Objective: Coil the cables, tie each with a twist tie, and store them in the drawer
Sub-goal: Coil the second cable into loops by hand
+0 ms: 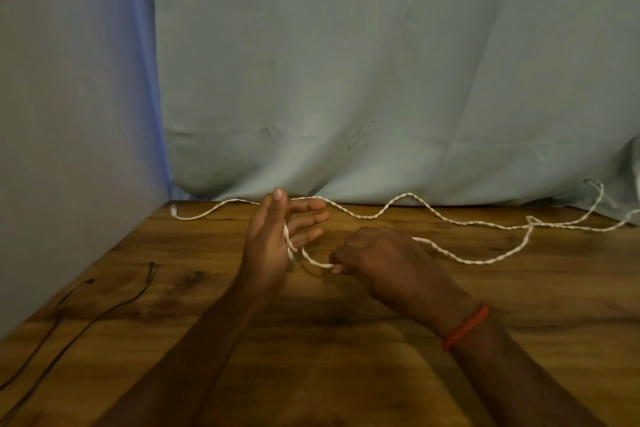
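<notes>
A long white twisted cable snakes across the far half of the wooden table, its plug end lying at the far left. My left hand stands on edge with straight fingers spread, and a turn of the cable runs across its palm. My right hand is curled, pinching the cable just right of the left hand; from under it the cable trails off to the right in a loose loop.
Thin black cables lie on the table's left side, running off the near left edge. A grey wall bounds the left; a pale cloth backdrop hangs behind the table. No drawer or twist ties show.
</notes>
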{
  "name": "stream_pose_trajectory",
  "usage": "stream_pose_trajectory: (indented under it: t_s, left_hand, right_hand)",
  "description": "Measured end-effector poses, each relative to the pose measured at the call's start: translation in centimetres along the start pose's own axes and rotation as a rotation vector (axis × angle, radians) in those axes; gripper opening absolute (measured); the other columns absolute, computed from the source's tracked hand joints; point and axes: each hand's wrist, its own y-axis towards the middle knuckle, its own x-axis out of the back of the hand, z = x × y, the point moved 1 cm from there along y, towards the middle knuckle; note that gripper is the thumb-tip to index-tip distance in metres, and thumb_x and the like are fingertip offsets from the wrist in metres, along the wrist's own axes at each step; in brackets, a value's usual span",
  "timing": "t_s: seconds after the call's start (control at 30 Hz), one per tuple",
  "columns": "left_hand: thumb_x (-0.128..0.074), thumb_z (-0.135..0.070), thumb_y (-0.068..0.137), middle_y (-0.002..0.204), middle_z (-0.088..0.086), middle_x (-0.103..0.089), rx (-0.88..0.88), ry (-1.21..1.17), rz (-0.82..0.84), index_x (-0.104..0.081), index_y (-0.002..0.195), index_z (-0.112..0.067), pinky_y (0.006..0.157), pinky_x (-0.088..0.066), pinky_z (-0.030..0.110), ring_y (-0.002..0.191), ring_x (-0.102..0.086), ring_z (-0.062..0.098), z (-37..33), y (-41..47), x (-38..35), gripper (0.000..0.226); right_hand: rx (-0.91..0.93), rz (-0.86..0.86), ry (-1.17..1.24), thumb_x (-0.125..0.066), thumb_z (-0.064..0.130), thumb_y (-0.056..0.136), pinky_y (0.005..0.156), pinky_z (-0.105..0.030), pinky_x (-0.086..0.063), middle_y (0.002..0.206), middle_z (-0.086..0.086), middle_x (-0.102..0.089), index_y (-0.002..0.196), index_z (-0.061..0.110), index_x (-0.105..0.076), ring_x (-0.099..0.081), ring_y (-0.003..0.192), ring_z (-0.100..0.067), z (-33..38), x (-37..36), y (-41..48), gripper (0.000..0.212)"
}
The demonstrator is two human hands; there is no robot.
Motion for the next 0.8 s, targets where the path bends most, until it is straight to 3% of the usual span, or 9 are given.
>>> stream_pose_trajectory:
  t_s: [0.1, 0.2, 0.3, 0.4, 0.47, 0.5, 0.6, 0.7, 0.8]
  left_hand:
    - [-0.040, -0.052, 0.101, 0.108, 0.009, -0.074, -0.128, 0.240, 0.047, -0.056, 0.107, -0.013, 0.085, -0.056, 0.046, 0.097, -0.073, 0.030, 1.0, -0.7, -0.1, 0.042]
    - [-0.036, -0.055, 0.097, 0.097, -0.004, -0.073, -0.273, 0.523, 0.169, -0.053, 0.105, -0.013, 0.076, -0.057, 0.040, 0.085, -0.072, 0.016, 1.6, -1.5, 0.1, 0.046]
    - [-0.033, -0.053, 0.100, 0.071, -0.008, -0.059, -0.292, 0.637, 0.266, -0.051, 0.093, -0.024, 0.064, -0.047, 0.038, 0.064, -0.055, 0.008, 1.5, -1.9, -0.2, 0.034]
    - [-0.036, -0.056, 0.096, 0.071, -0.004, -0.054, -0.197, 0.493, 0.313, -0.055, 0.086, -0.023, 0.064, -0.042, 0.031, 0.065, -0.049, 0.013, 1.3, -2.0, -0.4, 0.039]
    - [-0.038, -0.059, 0.097, 0.078, 0.013, -0.059, -0.139, 0.459, 0.303, -0.059, 0.089, -0.010, 0.066, -0.044, 0.036, 0.070, -0.052, 0.029, 1.3, -1.7, -0.3, 0.053]
    - [-0.039, -0.058, 0.098, 0.077, 0.018, -0.059, -0.108, 0.453, 0.287, -0.061, 0.089, -0.008, 0.062, -0.045, 0.034, 0.067, -0.052, 0.030, 1.2, -1.5, -0.2, 0.056]
    - [-0.040, -0.055, 0.099, 0.054, 0.005, -0.040, 0.059, 0.268, 0.284, -0.062, 0.076, -0.014, 0.041, -0.027, 0.021, 0.044, -0.035, 0.011, 0.7, -1.0, -0.2, 0.051]
    - [-0.035, -0.049, 0.100, 0.047, -0.002, -0.026, 0.173, 0.075, 0.426, -0.054, 0.076, -0.004, 0.037, -0.018, 0.014, 0.035, -0.021, 0.005, 0.7, -0.6, 0.3, 0.054]
    - [-0.069, -0.052, 0.084, 0.047, -0.004, -0.029, 0.349, -0.169, 0.543, -0.058, 0.076, -0.008, 0.039, -0.013, 0.021, 0.034, -0.024, 0.005, 0.7, -0.2, 1.0, 0.047]
  right_hand:
    - [0.025, -0.005, 0.081, -0.063, 0.030, 0.089, 0.060, -0.031, -0.047, 0.079, 0.006, -0.066, 0.086, 0.027, -0.066, -0.063, 0.074, -0.018, 0.2, -0.6, 0.4, 0.005]
    - [0.029, -0.063, 0.204, -0.052, 0.036, 0.095, 0.053, -0.031, -0.048, 0.087, 0.004, -0.066, 0.089, 0.026, -0.062, -0.060, 0.076, -0.016, 0.5, -0.3, 0.5, 0.015]
    - [0.052, -0.170, 0.235, -0.060, 0.035, 0.094, 0.052, -0.035, -0.049, 0.090, 0.005, -0.067, 0.092, 0.026, -0.069, -0.062, 0.075, -0.016, 0.8, 0.3, 0.3, 0.012]
    - [0.039, -0.263, 0.289, -0.069, 0.040, 0.089, 0.058, -0.029, -0.046, 0.085, 0.004, -0.068, 0.094, 0.023, -0.075, -0.060, 0.074, -0.013, 0.8, 1.3, 0.2, 0.019]
    - [0.013, -0.232, 0.311, -0.072, 0.044, 0.086, 0.061, -0.025, -0.038, 0.081, 0.006, -0.066, 0.098, 0.024, -0.075, -0.055, 0.075, -0.009, 0.3, 1.8, 0.0, 0.024]
    - [-0.006, -0.201, 0.318, -0.072, 0.044, 0.086, 0.061, -0.025, -0.038, 0.082, 0.006, -0.066, 0.101, 0.024, -0.074, -0.055, 0.076, -0.008, -0.3, 2.0, -0.1, 0.026]
    - [-0.100, -0.189, 0.385, -0.075, 0.037, 0.087, 0.066, -0.025, -0.048, 0.086, 0.004, -0.072, 0.102, 0.018, -0.076, -0.061, 0.075, -0.003, -2.5, 2.5, -0.7, 0.025]
    - [-0.253, -0.328, 0.533, -0.083, 0.024, 0.080, 0.065, -0.018, -0.049, 0.081, 0.004, -0.074, 0.094, 0.013, -0.079, -0.063, 0.069, -0.003, -4.1, 3.5, -1.4, 0.018]
    - [-0.371, -0.361, 0.551, -0.080, 0.023, 0.084, 0.070, -0.023, -0.054, 0.084, 0.010, -0.075, 0.094, 0.018, -0.080, -0.067, 0.075, -0.004, -4.8, 3.4, -2.0, 0.012]
